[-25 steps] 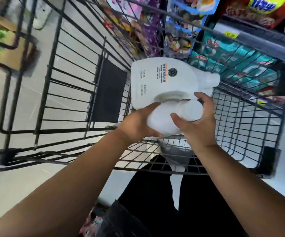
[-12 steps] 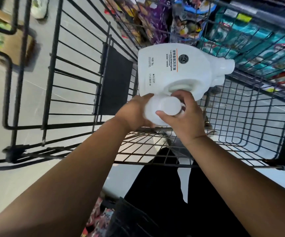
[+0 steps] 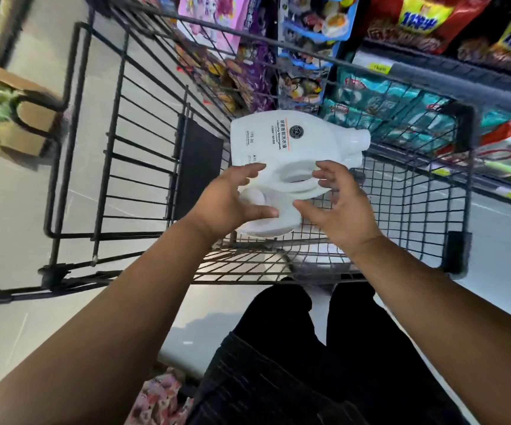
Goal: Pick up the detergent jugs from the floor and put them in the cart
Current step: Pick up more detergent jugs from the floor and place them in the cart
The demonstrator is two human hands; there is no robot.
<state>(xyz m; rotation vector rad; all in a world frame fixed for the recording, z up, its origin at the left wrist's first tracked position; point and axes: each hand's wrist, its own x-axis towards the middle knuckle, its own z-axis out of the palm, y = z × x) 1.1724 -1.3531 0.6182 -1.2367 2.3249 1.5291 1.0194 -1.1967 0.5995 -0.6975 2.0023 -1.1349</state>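
Detergent jugs [image 3: 291, 154]: two white handled jugs stacked flat on their sides in the wire cart [image 3: 401, 210], low over its mesh floor; contact with the mesh cannot be told. Long axis: left to right, caps to the right, label up. Left hand [image 3: 232, 204]: fingers spread, near the base end, apparently touching. Right hand [image 3: 337, 207]: fingers spread, just beside the handle loop, seemingly clear. Both hands sit near-side of the jugs, about equally close. Judgement: release stage; hands pull back toward the body.
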